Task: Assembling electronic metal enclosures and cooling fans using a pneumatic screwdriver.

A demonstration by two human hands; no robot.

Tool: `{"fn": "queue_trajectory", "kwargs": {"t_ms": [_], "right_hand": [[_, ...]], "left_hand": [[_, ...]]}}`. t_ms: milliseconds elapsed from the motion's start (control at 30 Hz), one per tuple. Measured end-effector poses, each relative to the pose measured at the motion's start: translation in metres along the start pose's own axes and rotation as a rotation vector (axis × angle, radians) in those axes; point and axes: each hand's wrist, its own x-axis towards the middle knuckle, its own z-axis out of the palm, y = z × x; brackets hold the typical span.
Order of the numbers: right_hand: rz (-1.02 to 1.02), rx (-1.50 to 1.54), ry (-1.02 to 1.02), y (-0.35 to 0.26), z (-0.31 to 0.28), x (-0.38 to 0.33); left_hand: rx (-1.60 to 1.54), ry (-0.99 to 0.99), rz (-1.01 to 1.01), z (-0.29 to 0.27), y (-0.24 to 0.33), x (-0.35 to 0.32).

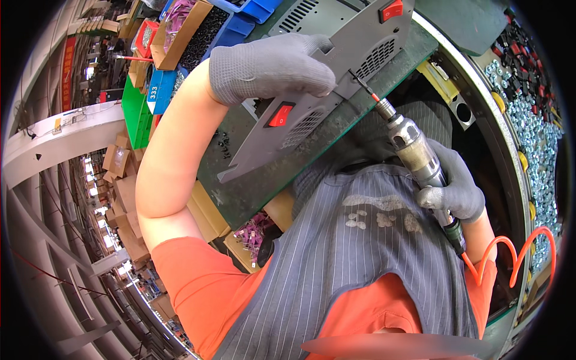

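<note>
A grey sheet-metal panel [354,54] stands tilted on the green-topped bench, with vent grilles and two red rocker switches, one red switch [279,116] near its left end and another red switch [392,11] near its right. My left hand [273,66], in a grey knit glove, is closed over the panel's upper edge near its middle; the fingertips are partly hidden. In my right hand [453,180], also gloved, is a pneumatic screwdriver [414,150] with an orange coiled hose. Its bit [363,84] points up and left to the panel's face; whether it touches a screw is too small to tell.
At the upper left stand a blue bin [240,27] of black parts, a cardboard box [174,36] and a green bin [137,114]. Loose black screws [223,144] lie on the bench [240,195]. A tray of silver fasteners [534,144] curves along the right.
</note>
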Motion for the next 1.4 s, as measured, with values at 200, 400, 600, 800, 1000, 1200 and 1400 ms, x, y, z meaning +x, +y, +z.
{"fn": "queue_trajectory", "kwargs": {"t_ms": [200,400,600,800,1000,1200,1400], "right_hand": [[0.004,0.064,-0.009,-0.01,0.006,0.001],[-0.044,-0.03,0.012,-0.019,0.012,0.009],[-0.01,-0.16,0.016,-0.014,0.005,-0.002],[0.019,-0.167,0.032,0.012,-0.006,-0.018],[0.093,-0.183,0.017,0.028,-0.008,-0.031],[0.104,-0.201,-0.021,0.032,-0.003,-0.033],[0.047,-0.248,-0.023,0.034,-0.005,-0.033]], "left_hand": [[-0.204,0.085,-0.309,0.007,0.022,-0.007],[0.378,0.217,0.286,0.005,0.002,0.001],[0.266,0.885,0.04,0.06,0.057,-0.04],[-1.708,0.188,-0.167,0.167,0.007,0.002],[-2.213,0.506,0.233,0.223,-0.032,0.052],[-1.774,0.612,0.126,0.222,-0.03,0.063],[-2.13,0.702,0.372,0.223,-0.024,0.065]]}}
